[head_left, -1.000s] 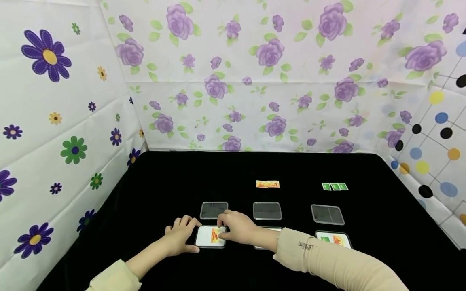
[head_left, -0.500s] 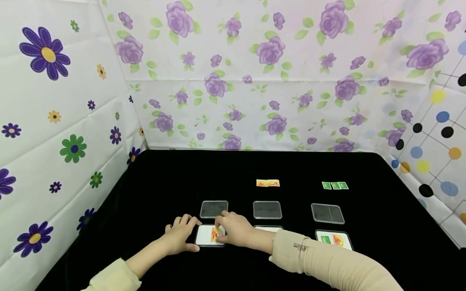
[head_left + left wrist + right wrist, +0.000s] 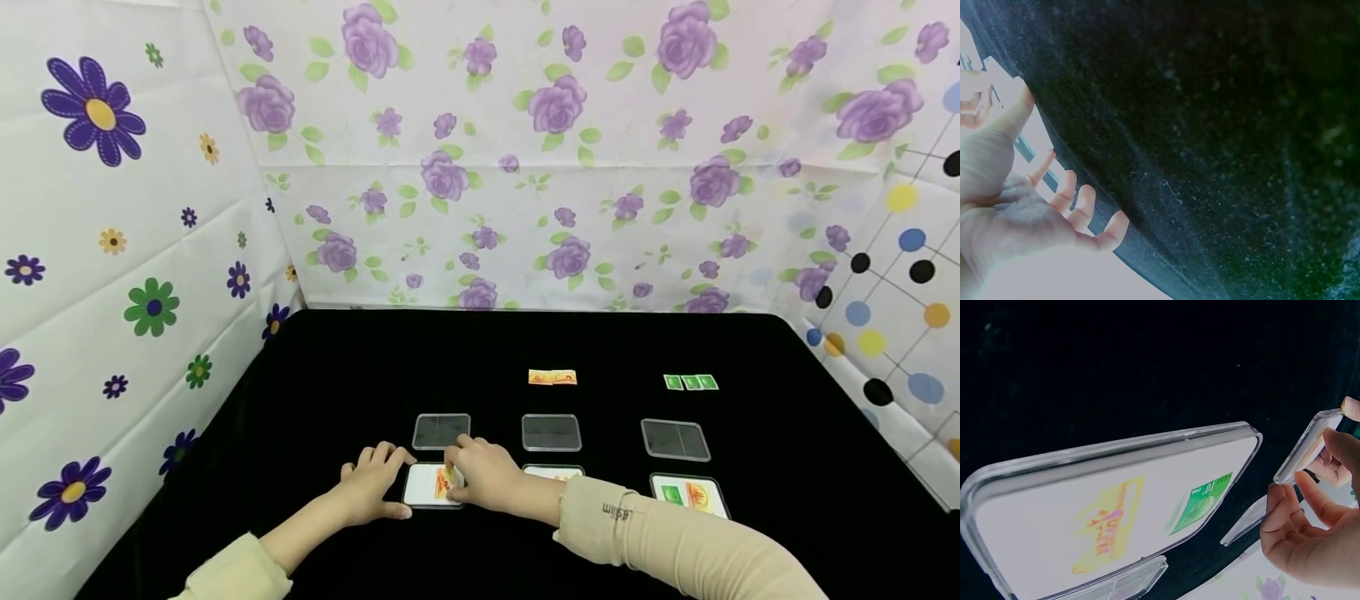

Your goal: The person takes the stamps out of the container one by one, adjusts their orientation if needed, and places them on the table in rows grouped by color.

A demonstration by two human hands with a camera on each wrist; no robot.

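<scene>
A flat clear-edged case with a white insert (image 3: 417, 485) lies at the front left on the black cloth. My left hand (image 3: 363, 490) touches its left side, thumb by the near corner and fingers by the far one. My right hand (image 3: 491, 477) reaches over its right end, thumb and index finger pinching an orange-and-yellow stamp (image 3: 442, 482) against the insert. The right fingertips partly cover this stamp. In the right wrist view, a similar case (image 3: 1029, 519) looms close, with a yellow-orange stamp (image 3: 1110, 522) and a green one (image 3: 1204, 500) on its white insert.
Behind the cases sit clear lids: left lid (image 3: 441, 432), middle lid (image 3: 551, 433), right lid (image 3: 675, 440). Farther back lie orange stamps (image 3: 552, 377) and green stamps (image 3: 691, 382). A right-hand case (image 3: 688, 493) holds green and orange stamps. Flowered sheets (image 3: 450, 250) wall the table.
My right hand has shifted slightly left and then stays at the orange stamp. The left hand keeps its place beside the case.
</scene>
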